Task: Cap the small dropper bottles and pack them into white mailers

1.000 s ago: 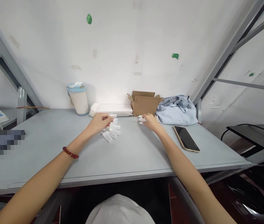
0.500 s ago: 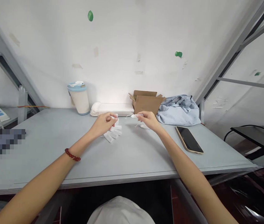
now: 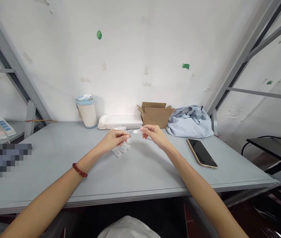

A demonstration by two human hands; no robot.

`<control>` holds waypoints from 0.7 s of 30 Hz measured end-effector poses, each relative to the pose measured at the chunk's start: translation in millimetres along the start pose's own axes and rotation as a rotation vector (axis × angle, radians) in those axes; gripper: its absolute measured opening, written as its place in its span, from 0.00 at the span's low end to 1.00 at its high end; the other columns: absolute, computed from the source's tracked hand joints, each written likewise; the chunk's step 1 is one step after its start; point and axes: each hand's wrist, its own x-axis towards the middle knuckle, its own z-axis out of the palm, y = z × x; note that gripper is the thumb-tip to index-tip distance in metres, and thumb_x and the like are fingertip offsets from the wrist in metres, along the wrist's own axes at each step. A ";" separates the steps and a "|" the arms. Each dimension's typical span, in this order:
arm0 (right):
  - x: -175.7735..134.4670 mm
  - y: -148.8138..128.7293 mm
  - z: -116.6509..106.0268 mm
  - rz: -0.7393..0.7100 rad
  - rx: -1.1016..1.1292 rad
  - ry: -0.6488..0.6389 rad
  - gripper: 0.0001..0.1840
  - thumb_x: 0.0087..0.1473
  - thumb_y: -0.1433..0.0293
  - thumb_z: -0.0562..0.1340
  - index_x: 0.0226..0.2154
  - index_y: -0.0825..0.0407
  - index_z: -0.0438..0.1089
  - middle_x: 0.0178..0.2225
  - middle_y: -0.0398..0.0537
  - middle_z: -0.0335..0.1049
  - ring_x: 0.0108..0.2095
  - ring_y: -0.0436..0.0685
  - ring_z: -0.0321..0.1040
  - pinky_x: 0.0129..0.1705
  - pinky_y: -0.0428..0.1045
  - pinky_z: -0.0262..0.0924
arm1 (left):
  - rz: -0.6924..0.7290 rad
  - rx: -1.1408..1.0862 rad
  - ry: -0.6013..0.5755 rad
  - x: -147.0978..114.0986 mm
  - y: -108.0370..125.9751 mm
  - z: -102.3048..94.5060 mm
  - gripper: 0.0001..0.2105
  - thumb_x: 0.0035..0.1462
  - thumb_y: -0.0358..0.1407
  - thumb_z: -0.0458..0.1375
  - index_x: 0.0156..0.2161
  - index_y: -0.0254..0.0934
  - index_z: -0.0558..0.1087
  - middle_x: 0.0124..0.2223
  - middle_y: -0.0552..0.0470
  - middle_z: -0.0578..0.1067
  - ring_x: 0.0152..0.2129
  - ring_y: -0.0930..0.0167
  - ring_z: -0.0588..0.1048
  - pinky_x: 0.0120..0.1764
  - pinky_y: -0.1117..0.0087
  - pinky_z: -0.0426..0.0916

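"Two pinches going on at once, so what's each one holding?"

"Right hand (image 3: 155, 135) has a narrow grip on a small white piece (image 3: 137, 131), held up between both hands above the bench (image 3: 140, 172). Left hand (image 3: 115, 138) is pinched narrow too, looks like on the thin white cord (image 3: 129, 130) curving out of the piece's end."

"Any tips for handling it?"

"Imo keep the right pinch steady and let the left fingertips do the fine guiding. Don't yank, that cord looks delicate. Also watch the translucent pieces (image 3: 121, 148) lying beneath the left hand, they'd be easy to snag."
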 end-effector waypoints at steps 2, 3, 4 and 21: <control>0.0 0.7 1.2 -0.019 0.028 -0.004 0.19 0.49 0.54 0.61 0.28 0.55 0.71 0.22 0.42 0.66 0.24 0.48 0.60 0.30 0.46 0.56 | -0.039 -0.084 0.023 -0.2 -0.5 -0.1 0.14 0.49 0.45 0.61 0.26 0.35 0.74 0.23 0.54 0.70 0.17 0.78 0.60 0.21 0.74 0.55; 0.1 1.3 1.8 -0.029 0.045 -0.009 0.20 0.49 0.54 0.61 0.29 0.55 0.71 0.22 0.43 0.66 0.24 0.48 0.60 0.31 0.46 0.56 | -0.051 -0.120 0.029 -0.4 -0.9 -0.4 0.14 0.49 0.45 0.61 0.25 0.34 0.74 0.22 0.53 0.69 0.17 0.77 0.61 0.21 0.74 0.54; 0.2 2.0 2.4 -0.038 0.058 -0.016 0.20 0.49 0.54 0.61 0.29 0.55 0.72 0.22 0.43 0.66 0.24 0.48 0.60 0.31 0.46 0.56 | -0.059 -0.152 0.027 -0.7 -1.2 -0.7 0.14 0.49 0.45 0.62 0.25 0.34 0.74 0.20 0.53 0.68 0.19 0.76 0.62 0.22 0.74 0.54; -0.5 2.0 3.3 -0.056 0.046 -0.038 0.18 0.51 0.56 0.61 0.31 0.55 0.72 0.23 0.42 0.67 0.24 0.47 0.60 0.31 0.45 0.55 | -0.132 -0.427 -0.053 -0.9 0.2 -4.4 0.11 0.50 0.41 0.64 0.33 0.33 0.77 0.32 0.52 0.71 0.20 0.80 0.62 0.25 0.75 0.57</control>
